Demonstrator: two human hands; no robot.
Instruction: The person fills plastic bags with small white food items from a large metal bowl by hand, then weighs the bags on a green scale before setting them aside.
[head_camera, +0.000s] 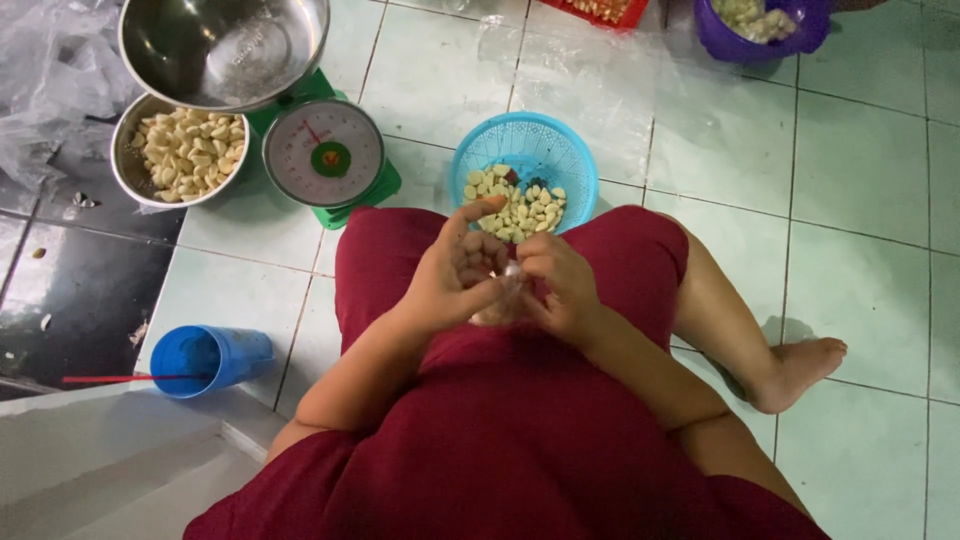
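I sit on a tiled floor in dark red clothes. My left hand (458, 268) and my right hand (557, 285) meet over my lap, fingers curled around a small pale garlic clove (511, 272) held between them. Just beyond my hands stands a light blue plastic basket (560, 150) with several peeled garlic cloves (515, 205) in it.
A green kitchen scale (325, 152) carries an empty steel bowl (224, 45). A steel bowl of peeled cloves (187, 150) sits at the left. A blue cup with a red straw (208, 358) lies near a step. A purple basket (765, 28) is at the top; my bare foot (797, 370) is at the right.
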